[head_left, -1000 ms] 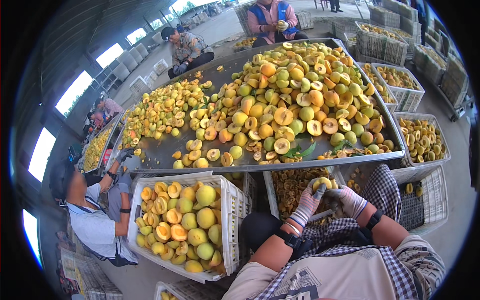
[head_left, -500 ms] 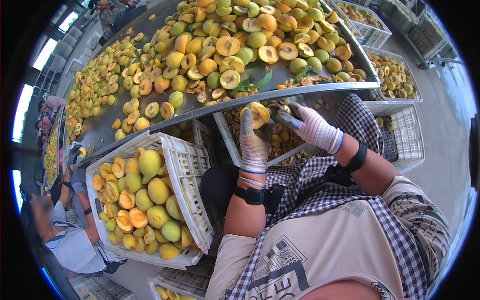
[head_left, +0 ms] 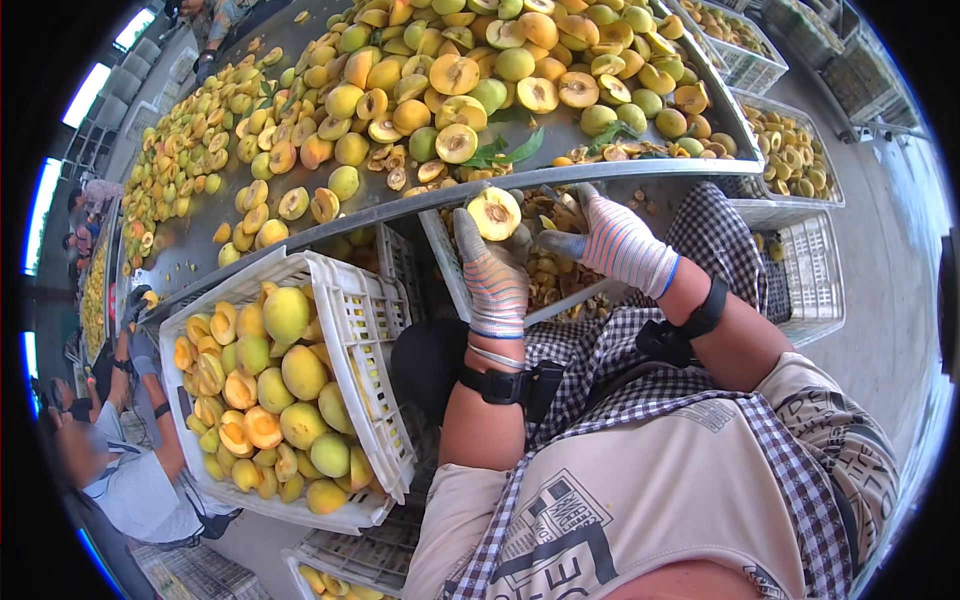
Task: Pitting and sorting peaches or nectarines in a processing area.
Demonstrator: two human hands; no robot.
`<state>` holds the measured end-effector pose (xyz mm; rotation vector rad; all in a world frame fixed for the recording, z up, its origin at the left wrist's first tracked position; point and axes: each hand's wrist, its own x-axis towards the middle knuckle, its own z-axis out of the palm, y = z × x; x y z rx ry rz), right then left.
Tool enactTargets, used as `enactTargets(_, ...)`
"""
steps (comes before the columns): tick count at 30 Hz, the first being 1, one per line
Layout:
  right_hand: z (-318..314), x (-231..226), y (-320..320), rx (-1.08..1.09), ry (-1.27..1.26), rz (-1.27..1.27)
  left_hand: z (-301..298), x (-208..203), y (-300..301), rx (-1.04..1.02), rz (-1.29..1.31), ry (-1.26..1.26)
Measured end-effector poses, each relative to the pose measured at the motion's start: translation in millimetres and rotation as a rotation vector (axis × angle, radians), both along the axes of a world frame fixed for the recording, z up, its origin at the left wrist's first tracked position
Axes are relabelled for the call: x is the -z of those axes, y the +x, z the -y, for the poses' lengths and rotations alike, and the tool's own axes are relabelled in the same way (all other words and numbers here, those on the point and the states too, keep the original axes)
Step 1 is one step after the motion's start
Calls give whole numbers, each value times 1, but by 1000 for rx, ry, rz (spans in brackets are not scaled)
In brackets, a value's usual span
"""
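Note:
My left hand (head_left: 495,285), in a striped glove with grey fingertips, grips a yellow peach half (head_left: 494,214). Its cut face is turned up and the brown stone sits in the middle. To the right, my right hand (head_left: 625,240), gloved the same way, is held apart from the fruit, thumb and fingers spread; I see nothing held in it, though its far fingertips are partly hidden. Below both hands is a crate (head_left: 563,308) with peach scraps and stones. Beyond them, a metal-edged table (head_left: 385,218) carries a heap of whole and halved peaches (head_left: 420,110).
A white crate (head_left: 362,345) of peaches stands tilted at my left. More crates line the right side, one with peach halves (head_left: 790,150) and one mostly bare (head_left: 815,265). A person (head_left: 150,485) works at the left; another (head_left: 210,30) is at the table's far end.
The peach half in my left hand has been turned so its cut face and stone now show. The left hand has shifted slightly left, and the view has moved a little.

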<state>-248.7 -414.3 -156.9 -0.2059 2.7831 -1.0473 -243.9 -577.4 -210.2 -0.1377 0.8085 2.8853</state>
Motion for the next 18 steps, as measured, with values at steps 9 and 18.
enactTargets(9, 10, -31, 1, -142, 250, -41, -14, -16, 5, -135, -58, -288)
enactTargets(18, 9, -17, -8, -181, 147, -96, -17, -20, 0, -215, 155, -274)
